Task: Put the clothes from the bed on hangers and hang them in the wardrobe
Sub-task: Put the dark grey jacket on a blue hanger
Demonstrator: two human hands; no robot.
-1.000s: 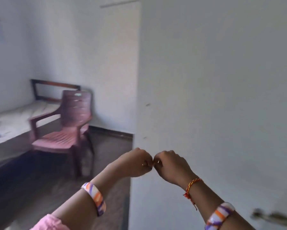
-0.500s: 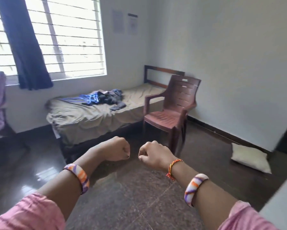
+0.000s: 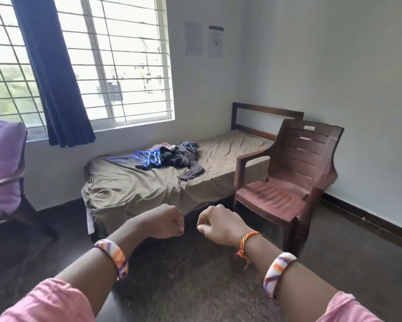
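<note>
A pile of dark clothes [image 3: 180,155] lies on the bed [image 3: 135,189], which has an olive sheet and stands under the window. Several blue hangers [image 3: 146,158] lie just left of the pile. My left hand [image 3: 166,220] and my right hand [image 3: 217,224] are held out in front of me as fists, side by side with a small gap, above the floor short of the bed. Neither hand holds anything. The wardrobe is out of view.
A brown plastic chair [image 3: 290,180] stands at the bed's right side, close to the right wall. A seat with purple cloth [image 3: 3,163] is at the far left. A dark blue curtain [image 3: 53,77] hangs over the window. Dark floor lies between me and the bed.
The view has swung left from a white door to the bed and window, and the bed is nearer. My fists, touching at first, have drawn slightly apart.
</note>
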